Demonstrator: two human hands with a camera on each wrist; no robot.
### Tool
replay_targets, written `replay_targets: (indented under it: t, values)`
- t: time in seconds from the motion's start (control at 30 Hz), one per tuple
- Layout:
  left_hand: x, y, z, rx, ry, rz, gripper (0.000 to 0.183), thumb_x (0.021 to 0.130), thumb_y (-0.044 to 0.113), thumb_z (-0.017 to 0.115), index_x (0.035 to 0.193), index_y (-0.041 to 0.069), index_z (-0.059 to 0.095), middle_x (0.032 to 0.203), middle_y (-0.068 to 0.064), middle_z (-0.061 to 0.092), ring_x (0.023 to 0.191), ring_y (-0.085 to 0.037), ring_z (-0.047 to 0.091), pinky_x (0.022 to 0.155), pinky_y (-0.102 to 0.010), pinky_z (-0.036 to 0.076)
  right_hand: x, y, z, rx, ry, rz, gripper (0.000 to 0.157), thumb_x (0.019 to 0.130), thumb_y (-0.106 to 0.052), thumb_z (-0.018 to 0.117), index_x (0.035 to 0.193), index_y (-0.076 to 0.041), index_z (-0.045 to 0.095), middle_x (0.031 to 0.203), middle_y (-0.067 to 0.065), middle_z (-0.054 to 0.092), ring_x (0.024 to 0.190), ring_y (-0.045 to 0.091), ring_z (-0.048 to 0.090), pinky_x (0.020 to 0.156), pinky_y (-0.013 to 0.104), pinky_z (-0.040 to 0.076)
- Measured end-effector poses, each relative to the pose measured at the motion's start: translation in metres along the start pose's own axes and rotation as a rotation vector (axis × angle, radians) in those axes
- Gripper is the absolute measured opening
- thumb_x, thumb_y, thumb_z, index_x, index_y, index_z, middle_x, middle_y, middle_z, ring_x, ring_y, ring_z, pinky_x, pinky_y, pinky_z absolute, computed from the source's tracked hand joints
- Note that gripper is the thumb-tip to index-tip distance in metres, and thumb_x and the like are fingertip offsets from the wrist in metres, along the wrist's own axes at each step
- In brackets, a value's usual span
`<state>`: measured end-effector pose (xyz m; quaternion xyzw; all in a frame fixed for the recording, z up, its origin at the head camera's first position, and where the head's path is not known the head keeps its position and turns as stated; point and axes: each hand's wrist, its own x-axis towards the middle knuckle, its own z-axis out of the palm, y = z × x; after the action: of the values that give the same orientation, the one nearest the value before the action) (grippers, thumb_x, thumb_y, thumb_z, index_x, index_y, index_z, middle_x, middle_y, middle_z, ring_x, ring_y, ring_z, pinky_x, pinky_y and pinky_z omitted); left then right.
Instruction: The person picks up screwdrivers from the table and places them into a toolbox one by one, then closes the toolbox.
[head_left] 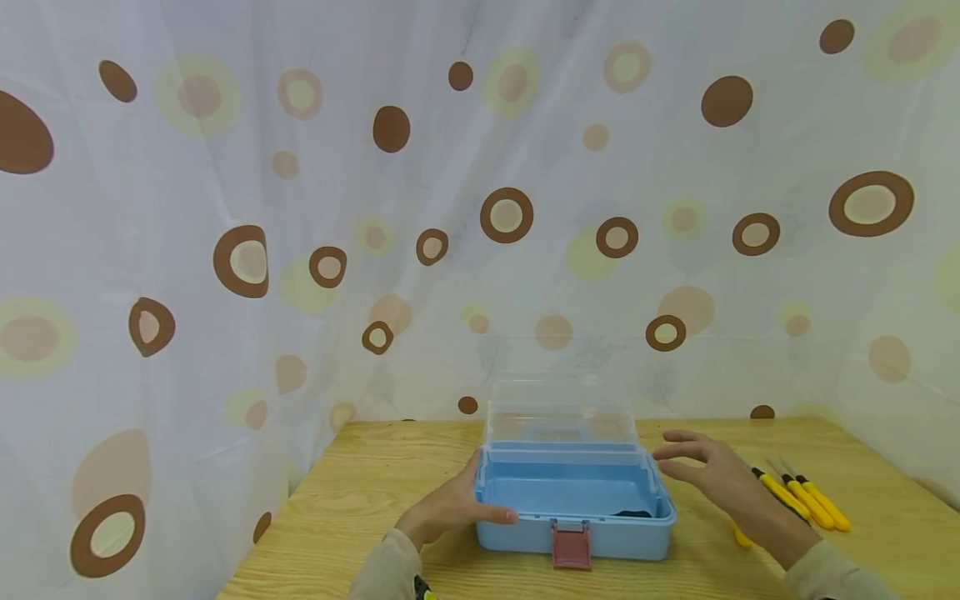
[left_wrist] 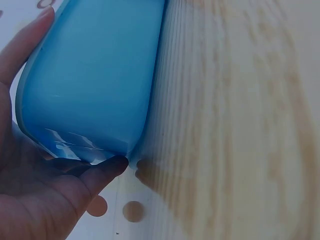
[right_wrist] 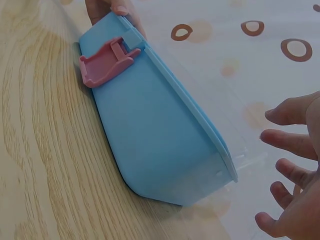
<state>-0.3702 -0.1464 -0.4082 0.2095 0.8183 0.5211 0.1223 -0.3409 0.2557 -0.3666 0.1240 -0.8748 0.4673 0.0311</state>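
Observation:
A light blue plastic toolbox (head_left: 525,537) stands on the table with its clear lid (head_left: 562,408) raised at the back. Its pink latch (head_left: 572,548) hangs unfastened on the front. My left hand (head_left: 453,504) grips the left end, thumb along the front rim and the other fingers against the side. Beside the right end, my right hand (head_left: 716,475) is held up with fingers spread and nothing in them. In the right wrist view those fingers (right_wrist: 290,142) are apart from the box wall. Inside lies a small dark object (head_left: 633,513) near the front right corner.
Several slim tools with yellow handles (head_left: 825,504) and black collars lie on the table to the right. Another yellow piece (head_left: 741,535) shows partly under my right forearm. The wooden table (head_left: 360,475) ends at a dotted curtain (head_left: 562,292) behind and at the sides.

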Motion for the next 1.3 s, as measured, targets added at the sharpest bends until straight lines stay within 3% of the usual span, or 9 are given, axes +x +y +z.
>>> replay_targets:
  t: [0.57, 0.8, 1.3]
  values:
    - [0.000, 0.000, -0.002, -0.005, -0.002, 0.000, 0.127, 0.085, 0.036, 0.086, 0.166, 0.010, -0.009, 0.171, -0.020, -0.002, 0.153, -0.043, 0.012, 0.116, -0.067, 0.020, -0.007, 0.019, -0.019, 0.031, 0.018, -0.019, 0.047, 0.105, -0.029, 0.064, 0.133, 0.009, 0.063, 0.160, 0.033, 0.028, 0.142, 0.058, 0.022, 0.103, 0.076, 0.031]
    - [0.002, -0.002, -0.002, -0.020, -0.022, 0.035, 0.124, 0.086, 0.033, 0.085, 0.167, 0.014, -0.008, 0.170, -0.017, 0.005, 0.150, -0.039, 0.022, 0.116, -0.065, 0.023, -0.009, 0.024, -0.026, -0.030, 0.031, 0.010, 0.053, 0.104, -0.036, 0.064, 0.134, 0.008, 0.063, 0.159, 0.033, 0.029, 0.141, 0.058, 0.025, 0.103, 0.072, 0.035]
    - [0.003, -0.002, -0.002, -0.024, -0.035, 0.060, 0.124, 0.086, 0.033, 0.085, 0.167, 0.017, -0.008, 0.171, -0.016, 0.004, 0.151, -0.038, 0.019, 0.116, -0.065, 0.021, -0.016, 0.041, -0.043, -0.096, 0.101, 0.005, 0.056, 0.107, -0.037, 0.059, 0.135, 0.012, 0.060, 0.155, 0.038, 0.031, 0.133, 0.059, 0.036, 0.100, 0.071, 0.038]
